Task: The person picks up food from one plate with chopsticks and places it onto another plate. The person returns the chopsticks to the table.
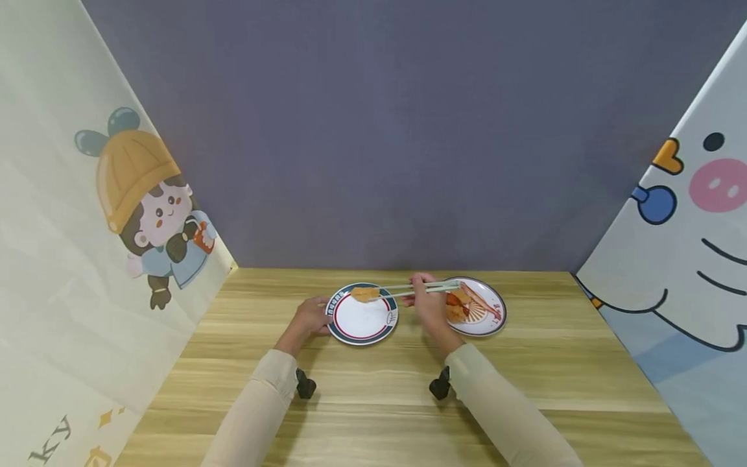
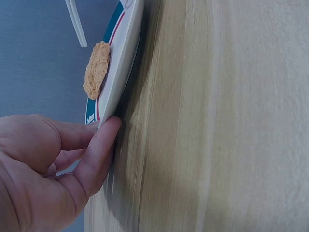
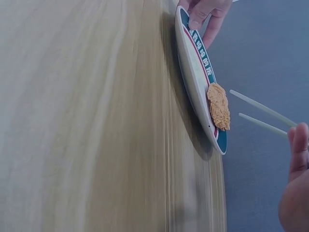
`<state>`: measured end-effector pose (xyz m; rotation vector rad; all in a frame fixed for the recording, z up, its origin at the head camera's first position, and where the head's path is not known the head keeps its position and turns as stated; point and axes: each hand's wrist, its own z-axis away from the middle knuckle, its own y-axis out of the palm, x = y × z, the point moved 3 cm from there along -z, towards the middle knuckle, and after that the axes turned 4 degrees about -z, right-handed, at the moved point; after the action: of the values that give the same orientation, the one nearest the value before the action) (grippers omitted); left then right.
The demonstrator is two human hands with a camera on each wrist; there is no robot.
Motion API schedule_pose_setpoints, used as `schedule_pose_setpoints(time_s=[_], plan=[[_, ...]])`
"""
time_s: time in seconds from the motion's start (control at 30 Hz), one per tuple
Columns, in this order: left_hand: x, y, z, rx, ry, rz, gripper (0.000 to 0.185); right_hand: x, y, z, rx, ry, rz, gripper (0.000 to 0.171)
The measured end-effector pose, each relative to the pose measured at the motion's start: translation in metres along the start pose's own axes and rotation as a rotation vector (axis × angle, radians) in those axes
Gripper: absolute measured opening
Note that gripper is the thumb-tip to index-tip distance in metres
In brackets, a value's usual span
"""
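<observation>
A white plate (image 1: pixel 358 324) with a dark green and red rim rests on the wooden table. My left hand (image 1: pixel 311 316) pinches its left edge, thumb on the rim and fingers beneath. On the plate's far side lies a golden-brown fried food piece (image 1: pixel 365 294), perhaps a cutlet, with a crinkled surface. My right hand (image 1: pixel 428 308) holds pale green chopsticks (image 1: pixel 441 287) pointing left toward that piece. In the right wrist view, the chopstick tips (image 3: pixel 232 92) are spread and stand a little apart from the fried piece (image 3: pixel 218 107).
Right of my right hand sits a second plate (image 1: pixel 493 326), holding a long reddish strip (image 1: pixel 481 301), a glossy red-brown piece (image 1: pixel 455 302) and golden food. A grey panel (image 1: pixel 373 143) stands behind the table (image 1: pixel 373 415); cartoon-printed panels flank both sides.
</observation>
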<state>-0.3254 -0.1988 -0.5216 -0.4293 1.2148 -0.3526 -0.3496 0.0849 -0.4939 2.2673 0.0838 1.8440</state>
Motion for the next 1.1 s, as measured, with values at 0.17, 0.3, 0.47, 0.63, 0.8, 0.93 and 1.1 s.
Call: schedule_pose_setpoints(time_s=[0.17,0.3,0.47,0.63,0.8,0.93,1.1], plan=[[0.000,0.000,0.000,0.000,-0.003,-0.024,0.058,-0.004,0.004,-0.003,0.022,-0.022,0.063,0.028],[0.001,0.000,0.000,-0.002,-0.002,-0.044,0.058,-0.008,0.007,-0.004,0.022,-0.052,0.097,0.026],[-0.001,0.000,0.001,0.001,0.005,-0.030,0.058,-0.009,0.014,-0.005,0.043,-0.092,0.097,0.023],[-0.003,-0.001,0.002,-0.002,0.011,-0.034,0.058,-0.010,0.021,-0.004,0.094,-0.049,0.127,0.025],[-0.002,-0.001,0.001,-0.004,0.017,-0.051,0.058,-0.018,0.024,-0.003,0.118,0.000,0.204,0.028],[-0.001,0.000,-0.001,-0.004,-0.009,-0.044,0.060,-0.021,0.024,-0.002,0.089,-0.033,0.212,0.031],[0.000,0.000,-0.003,-0.006,-0.021,-0.037,0.061,-0.022,0.026,-0.002,0.071,-0.085,0.190,0.032]])
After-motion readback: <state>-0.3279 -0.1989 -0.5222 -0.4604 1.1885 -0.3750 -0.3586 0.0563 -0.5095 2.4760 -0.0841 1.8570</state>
